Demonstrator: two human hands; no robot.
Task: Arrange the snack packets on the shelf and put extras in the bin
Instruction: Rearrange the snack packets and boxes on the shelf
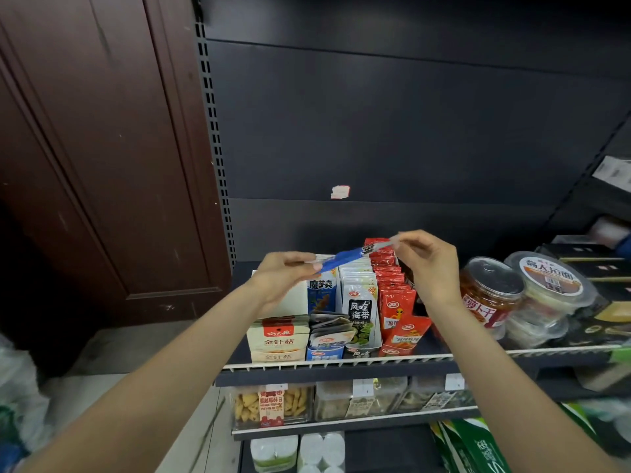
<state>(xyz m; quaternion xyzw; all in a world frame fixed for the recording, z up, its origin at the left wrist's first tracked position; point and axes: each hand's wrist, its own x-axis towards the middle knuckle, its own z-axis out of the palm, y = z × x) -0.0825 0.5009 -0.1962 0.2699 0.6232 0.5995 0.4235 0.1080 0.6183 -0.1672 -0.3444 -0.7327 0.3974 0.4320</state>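
A blue snack packet is held by both hands above the stocked shelf.

Nearest, the pale ribbed front rail of the dark metal shelf [341,361] is seen, with open space above the rows of goods up to the dark back panel [375,131]. The flat blue foil snack packet [345,259] is pinched at its left end by the left hand [283,278] and at its silvery right end by the curled fingertips of the right hand [426,264]. It is held nearly level, tilted up to the right, over the upright blue, white and red packets [362,302]. A clear lidded jar [491,291] stands just beside the right wrist.
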